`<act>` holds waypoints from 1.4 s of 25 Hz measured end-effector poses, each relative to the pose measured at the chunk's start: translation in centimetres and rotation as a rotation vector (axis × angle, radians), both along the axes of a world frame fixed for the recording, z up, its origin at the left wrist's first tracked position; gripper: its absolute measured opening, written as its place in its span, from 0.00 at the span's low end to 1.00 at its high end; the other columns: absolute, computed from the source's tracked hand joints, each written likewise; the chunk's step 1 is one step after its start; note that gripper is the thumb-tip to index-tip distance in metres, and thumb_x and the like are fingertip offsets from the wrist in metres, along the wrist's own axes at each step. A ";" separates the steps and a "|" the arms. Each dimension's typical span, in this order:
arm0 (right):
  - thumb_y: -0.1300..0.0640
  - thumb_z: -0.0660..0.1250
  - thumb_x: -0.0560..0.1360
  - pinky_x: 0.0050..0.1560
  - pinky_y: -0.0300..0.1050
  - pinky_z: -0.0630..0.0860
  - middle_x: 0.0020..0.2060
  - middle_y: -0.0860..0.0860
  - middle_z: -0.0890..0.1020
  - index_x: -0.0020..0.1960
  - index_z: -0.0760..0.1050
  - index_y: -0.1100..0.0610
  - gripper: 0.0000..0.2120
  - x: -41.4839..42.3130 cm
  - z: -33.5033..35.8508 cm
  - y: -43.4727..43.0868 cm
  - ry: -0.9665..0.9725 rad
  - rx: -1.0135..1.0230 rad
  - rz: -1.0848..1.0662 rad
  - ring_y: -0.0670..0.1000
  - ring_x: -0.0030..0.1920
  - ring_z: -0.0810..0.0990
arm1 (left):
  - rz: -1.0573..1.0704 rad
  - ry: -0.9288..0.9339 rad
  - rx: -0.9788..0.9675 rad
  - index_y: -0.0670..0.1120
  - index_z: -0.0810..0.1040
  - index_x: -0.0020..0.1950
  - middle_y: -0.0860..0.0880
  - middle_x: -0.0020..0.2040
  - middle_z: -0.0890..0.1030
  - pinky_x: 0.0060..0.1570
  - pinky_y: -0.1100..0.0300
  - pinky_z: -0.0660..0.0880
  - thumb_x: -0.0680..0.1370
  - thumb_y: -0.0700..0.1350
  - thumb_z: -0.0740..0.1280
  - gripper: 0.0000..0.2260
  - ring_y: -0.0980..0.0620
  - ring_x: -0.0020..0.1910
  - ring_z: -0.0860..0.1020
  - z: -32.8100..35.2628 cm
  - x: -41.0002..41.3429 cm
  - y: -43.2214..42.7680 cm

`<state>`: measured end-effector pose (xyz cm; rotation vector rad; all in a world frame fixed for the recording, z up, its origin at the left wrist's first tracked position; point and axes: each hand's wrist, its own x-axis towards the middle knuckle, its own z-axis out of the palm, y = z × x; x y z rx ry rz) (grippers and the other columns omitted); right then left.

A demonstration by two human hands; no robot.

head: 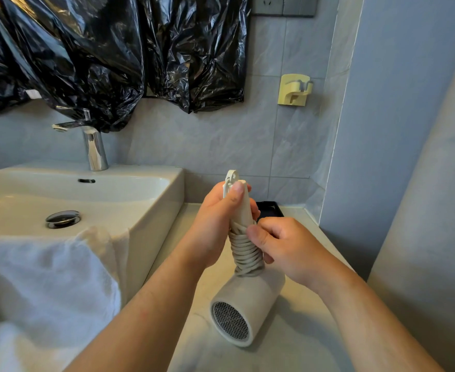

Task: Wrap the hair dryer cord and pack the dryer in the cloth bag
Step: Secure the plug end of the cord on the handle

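Pale table (296, 342): hair dryer (243, 304) upended; handle gripped by left hand (215, 224), coiled cord (245, 251) pinched by right hand (288, 248) fingers (255, 234).

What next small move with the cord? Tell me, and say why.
Probably tuck the cord's loose end under a coil. The cord already wraps the handle of the hair dryer tightly; the left hand steadies the handle top, the right hand pinches at the coils.

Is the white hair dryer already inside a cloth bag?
No, the white hair dryer rests barrel-down on the pale countertop, handle upright between both bare hands, with no bag around it.
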<state>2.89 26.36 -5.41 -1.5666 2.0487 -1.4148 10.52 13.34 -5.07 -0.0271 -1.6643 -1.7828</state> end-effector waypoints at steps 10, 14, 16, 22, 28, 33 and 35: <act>0.51 0.67 0.75 0.41 0.38 0.71 0.28 0.48 0.74 0.28 0.72 0.56 0.18 -1.9 -0.3 0.6 -0.269 -0.009 0.194 0.48 0.35 0.73 | -0.076 -0.021 -0.096 0.41 0.73 0.50 0.44 0.39 0.79 0.42 0.53 0.75 0.77 0.53 0.61 0.15 0.46 0.41 0.78 0.4 0.1 -0.6; 0.44 0.67 0.73 0.44 0.37 0.68 0.31 0.45 0.75 0.29 0.74 0.52 0.17 -1.7 -1.0 0.1 -0.261 0.038 0.172 0.44 0.37 0.73 | -0.098 -0.020 -0.045 0.42 0.72 0.50 0.45 0.39 0.79 0.44 0.53 0.77 0.78 0.54 0.60 0.15 0.46 0.41 0.78 0.0 0.4 -1.5; 0.41 0.66 0.68 0.46 0.39 0.69 0.31 0.42 0.77 0.29 0.76 0.50 0.16 -1.4 -1.0 0.0 -0.224 0.083 0.120 0.40 0.36 0.75 | -0.109 -0.028 0.003 0.42 0.72 0.51 0.46 0.39 0.79 0.47 0.49 0.76 0.78 0.56 0.60 0.16 0.46 0.40 0.77 -0.4 0.5 -2.0; 0.41 0.66 0.70 0.45 0.40 0.67 0.30 0.43 0.75 0.26 0.73 0.51 0.19 -1.5 -1.5 -0.3 -0.238 0.111 0.123 0.42 0.35 0.73 | -0.196 0.001 0.201 0.43 0.71 0.49 0.45 0.38 0.76 0.50 0.50 0.76 0.78 0.56 0.61 0.16 0.48 0.38 0.76 -1.2 0.3 -2.3; 0.49 0.67 0.72 0.46 0.42 0.67 0.32 0.44 0.73 0.26 0.74 0.52 0.17 -2.3 -2.1 -0.2 -0.327 0.073 0.239 0.44 0.37 0.72 | -0.233 0.032 0.267 0.42 0.71 0.49 0.45 0.38 0.75 0.48 0.53 0.76 0.78 0.56 0.61 0.16 0.48 0.37 0.75 -1.0 0.0 -1.9; 0.45 0.73 0.65 0.48 0.46 0.71 0.36 0.47 0.80 0.32 0.81 0.51 0.11 -2.7 -3.1 -0.8 -0.333 -0.009 0.141 0.47 0.41 0.77 | -0.212 0.021 0.333 0.43 0.73 0.48 0.46 0.37 0.75 0.47 0.53 0.77 0.79 0.56 0.61 0.16 0.49 0.37 0.76 -1.3 0.1 -2.4; 0.44 0.76 0.63 0.45 0.47 0.72 0.38 0.51 0.80 0.37 0.80 0.52 0.12 -3.0 -3.3 -0.7 -0.375 0.014 0.113 0.50 0.41 0.77 | -0.213 0.035 0.382 0.42 0.73 0.48 0.46 0.37 0.75 0.47 0.53 0.77 0.79 0.55 0.61 0.15 0.49 0.37 0.75 -1.5 0.2 -2.5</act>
